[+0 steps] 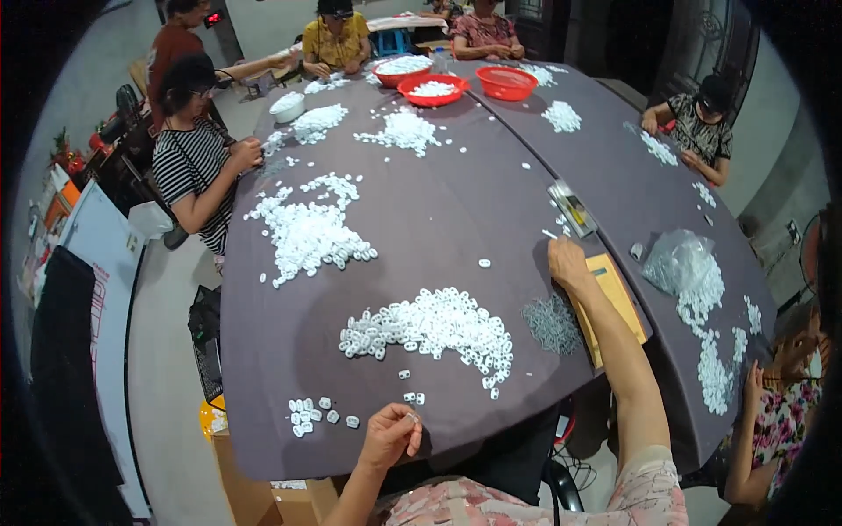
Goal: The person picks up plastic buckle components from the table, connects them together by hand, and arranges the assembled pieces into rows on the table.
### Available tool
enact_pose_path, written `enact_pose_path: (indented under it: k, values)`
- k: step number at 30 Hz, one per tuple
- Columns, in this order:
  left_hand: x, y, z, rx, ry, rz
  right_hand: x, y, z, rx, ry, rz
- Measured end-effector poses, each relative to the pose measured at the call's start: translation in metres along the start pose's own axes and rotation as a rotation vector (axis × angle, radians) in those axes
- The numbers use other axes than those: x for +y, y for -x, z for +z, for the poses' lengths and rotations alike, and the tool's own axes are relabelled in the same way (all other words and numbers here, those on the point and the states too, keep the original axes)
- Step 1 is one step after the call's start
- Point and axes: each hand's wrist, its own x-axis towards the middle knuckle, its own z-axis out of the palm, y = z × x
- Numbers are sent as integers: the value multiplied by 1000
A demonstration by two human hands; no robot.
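Note:
My left hand (391,436) is closed in a pinch at the near table edge, on something small that I cannot make out. Just beyond it lie two white oval pieces with dark holes (414,398). My right hand (568,262) reaches out over the table, its fingers closed on a short thin white stick (550,234). Under my right forearm is a yellow flat pad or envelope (618,302). A heap of small grey parts (551,325) sits to its left. Between my hands spreads a large pile of white oval pieces (438,324), and a small group (303,415) lies at left.
A narrow tray (572,209) stands along the table's dark seam. More white pieces (311,237) are heaped at left. Red basins (507,82) stand at the far end. A clear plastic bag (680,263) lies at right. Several people work around the table (421,228).

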Motion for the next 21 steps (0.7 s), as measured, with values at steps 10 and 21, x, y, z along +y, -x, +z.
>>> enact_pose_path:
  k: [10,21]
  values:
    - [5,-1,2,-13,81,-53,-91,-34,-65,-374,-1695,628]
    - [-5,-8,-2,-15,234,-75,-63,-368,-89,307,-1602,677]
